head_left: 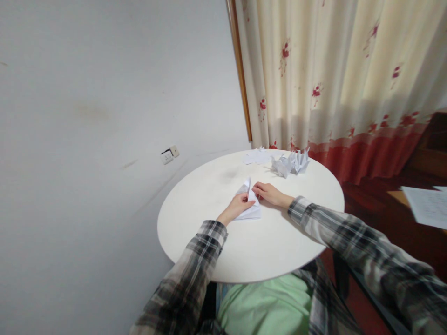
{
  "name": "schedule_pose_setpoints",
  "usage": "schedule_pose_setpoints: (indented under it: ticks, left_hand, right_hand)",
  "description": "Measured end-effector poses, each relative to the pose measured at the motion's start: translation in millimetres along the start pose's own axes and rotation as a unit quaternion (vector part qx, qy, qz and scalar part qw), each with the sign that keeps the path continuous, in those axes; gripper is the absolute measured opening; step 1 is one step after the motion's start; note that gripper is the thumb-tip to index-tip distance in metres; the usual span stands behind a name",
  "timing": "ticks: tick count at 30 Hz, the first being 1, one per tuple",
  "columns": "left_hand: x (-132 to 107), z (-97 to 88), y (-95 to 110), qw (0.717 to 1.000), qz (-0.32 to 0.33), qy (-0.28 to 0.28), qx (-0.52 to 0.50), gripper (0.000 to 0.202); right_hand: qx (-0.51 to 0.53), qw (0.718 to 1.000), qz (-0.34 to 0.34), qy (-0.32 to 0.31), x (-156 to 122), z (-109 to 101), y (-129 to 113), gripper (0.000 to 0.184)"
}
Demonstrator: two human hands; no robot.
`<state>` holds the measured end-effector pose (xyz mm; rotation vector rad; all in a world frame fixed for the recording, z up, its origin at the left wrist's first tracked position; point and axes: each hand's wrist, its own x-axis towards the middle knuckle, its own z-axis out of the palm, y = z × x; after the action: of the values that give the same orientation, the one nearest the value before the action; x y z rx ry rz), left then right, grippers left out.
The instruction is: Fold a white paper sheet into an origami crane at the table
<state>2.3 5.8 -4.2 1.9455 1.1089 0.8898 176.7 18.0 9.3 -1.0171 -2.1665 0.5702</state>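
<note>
A partly folded sheet of white paper [250,208] lies near the middle of the round white table [216,232]. My left hand [238,205] rests on the paper's left side, fingers curled and pinching its edge. From the right, my right hand [269,192] presses and pinches the paper's upper part with bent fingers. Both arms wear plaid sleeves.
At the table's far edge sit folded paper figures [291,164] and a flat white paper piece [257,157]. A flowered curtain [335,79] hangs behind; a grey wall with a socket [169,154] is left. A desk with a printed sheet [428,204] stands right.
</note>
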Motion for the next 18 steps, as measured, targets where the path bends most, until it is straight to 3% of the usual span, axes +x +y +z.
schedule_pose_setpoints:
  ticks: [3, 10, 18]
  left_hand:
    - [0.9, 0.7, -1.7, 0.999, 0.005, -0.029, -0.033, 0.026]
    - [1.4, 1.3, -2.0, 0.998, -0.001, -0.011, -0.056, 0.025]
    - [0.9, 2.5, 0.1, 0.987, -0.010, -0.033, -0.154, 0.041]
  right_hand:
    - [0.001, 1.000, 0.000, -0.001, -0.2, -0.1, -0.4, 0.033]
    - [0.006, 1.000, -0.003, -0.002, -0.7, -0.7, -0.8, 0.032]
    - [0.004, 1.000, -0.007, 0.001, 0.1, 1.1, 1.5, 0.035]
